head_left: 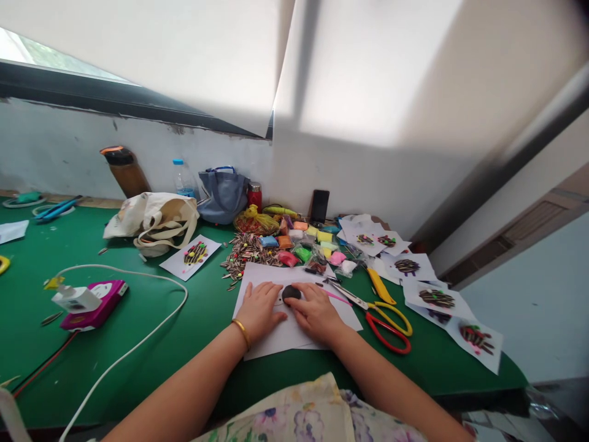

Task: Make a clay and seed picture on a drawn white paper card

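A flattened round of black modelling clay (291, 293) lies on white paper (271, 341) in front of me. My right hand (317, 312) has its index finger and thumb at the right edge of the clay, gripping it against the sheet. On the left half of the paper rests my left hand (263, 310), palm down with fingers stretched out, a gold bangle at its wrist. A small black dot shows between the hands. Beside my right hand are a pink strip (338, 298) and scissors (375, 307) with one red and one yellow handle.
Behind the paper lie a heap of striped seeds (248, 255) and several coloured clay packets (301, 253). A yellow cutter (381, 285) and seed-decorated sheets (437, 299) are at right. Leftward are a decorated card (191, 258), a cloth bag (154, 218) and a white cable (151, 331).
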Action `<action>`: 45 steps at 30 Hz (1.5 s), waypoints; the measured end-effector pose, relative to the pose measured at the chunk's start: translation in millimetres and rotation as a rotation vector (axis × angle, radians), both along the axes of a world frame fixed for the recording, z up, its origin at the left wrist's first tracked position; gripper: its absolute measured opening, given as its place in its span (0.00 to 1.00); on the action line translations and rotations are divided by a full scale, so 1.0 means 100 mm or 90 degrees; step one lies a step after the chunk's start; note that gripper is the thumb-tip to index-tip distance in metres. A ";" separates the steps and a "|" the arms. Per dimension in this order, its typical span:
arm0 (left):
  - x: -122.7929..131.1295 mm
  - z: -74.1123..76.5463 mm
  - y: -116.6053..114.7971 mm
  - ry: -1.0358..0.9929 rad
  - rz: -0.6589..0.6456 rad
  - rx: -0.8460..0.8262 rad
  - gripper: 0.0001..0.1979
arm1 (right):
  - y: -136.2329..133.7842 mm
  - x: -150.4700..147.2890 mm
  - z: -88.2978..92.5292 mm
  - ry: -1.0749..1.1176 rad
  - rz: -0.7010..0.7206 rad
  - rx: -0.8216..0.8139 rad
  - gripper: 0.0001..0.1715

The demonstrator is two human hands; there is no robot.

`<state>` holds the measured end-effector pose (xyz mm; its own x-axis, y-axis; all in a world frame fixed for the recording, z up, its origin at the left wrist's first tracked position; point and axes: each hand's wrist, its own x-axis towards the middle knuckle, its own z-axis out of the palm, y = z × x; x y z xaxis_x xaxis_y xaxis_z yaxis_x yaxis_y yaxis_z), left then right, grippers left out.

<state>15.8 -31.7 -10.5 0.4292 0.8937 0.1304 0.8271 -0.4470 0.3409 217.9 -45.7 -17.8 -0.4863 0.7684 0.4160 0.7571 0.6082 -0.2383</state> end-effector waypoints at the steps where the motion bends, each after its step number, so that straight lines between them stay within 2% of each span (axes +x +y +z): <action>1: 0.00 0.00 0.00 0.001 -0.001 -0.001 0.28 | 0.00 0.00 0.00 0.000 0.000 0.000 0.19; 18: -0.01 -0.01 0.01 0.003 0.002 -0.005 0.29 | 0.01 -0.04 0.02 0.000 0.027 -0.005 0.18; 24: -0.01 0.00 0.01 0.004 0.003 -0.013 0.29 | 0.03 -0.05 0.00 0.009 -0.004 0.004 0.21; 38: 0.00 0.00 0.01 0.000 0.003 -0.017 0.30 | 0.17 -0.06 0.00 -0.020 -0.015 -0.052 0.22; 45: -0.04 0.03 0.07 -0.009 -0.025 -0.052 0.34 | 0.41 0.16 -0.11 0.155 -0.067 -0.082 0.32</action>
<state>12.3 -25.1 -7.0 0.4633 0.8838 0.0644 0.8038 -0.4497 0.3894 233.8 -4.6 -28.3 -0.2994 0.8630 0.4068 0.7250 0.4830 -0.4910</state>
